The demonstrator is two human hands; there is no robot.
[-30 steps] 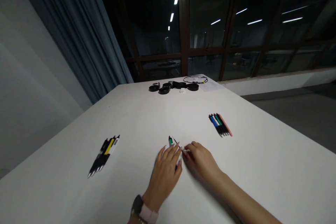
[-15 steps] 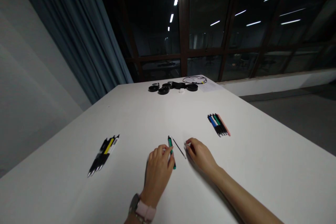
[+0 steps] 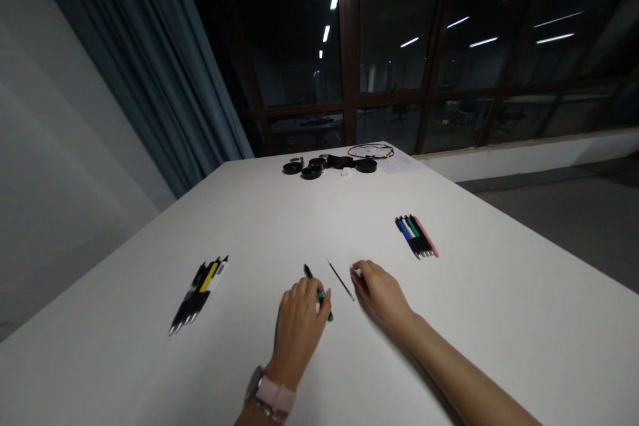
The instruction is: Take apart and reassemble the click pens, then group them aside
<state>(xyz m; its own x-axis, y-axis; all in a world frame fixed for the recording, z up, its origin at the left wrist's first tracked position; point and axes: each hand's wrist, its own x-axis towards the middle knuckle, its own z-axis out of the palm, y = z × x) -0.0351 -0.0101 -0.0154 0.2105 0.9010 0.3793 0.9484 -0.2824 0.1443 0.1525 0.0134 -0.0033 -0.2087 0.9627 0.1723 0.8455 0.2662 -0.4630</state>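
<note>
My left hand (image 3: 299, 323), with a pink-strapped watch on its wrist, has thumb and fingers closed around a green and black pen (image 3: 308, 273). The pen's ends stick out on both sides of the fingers, low over the white table. Just right of it, a thin dark pen refill (image 3: 341, 279) lies slanted on the tabletop. My right hand (image 3: 383, 293) rests to the right of the refill, apart from it. Its thumb and forefinger are pinched together, and anything between them is too small or hidden to make out.
Several pens (image 3: 200, 296), one with a yellow barrel, lie side by side at the left. Another row of pens (image 3: 417, 237) lies at the right. Black round objects (image 3: 311, 173), a looped cable (image 3: 372, 146) and paper (image 3: 399, 164) are at the table's far end.
The green pen has turned in my left hand, its far end swinging left, away from the refill. The right hand and the refill stay nearly where they were.
</note>
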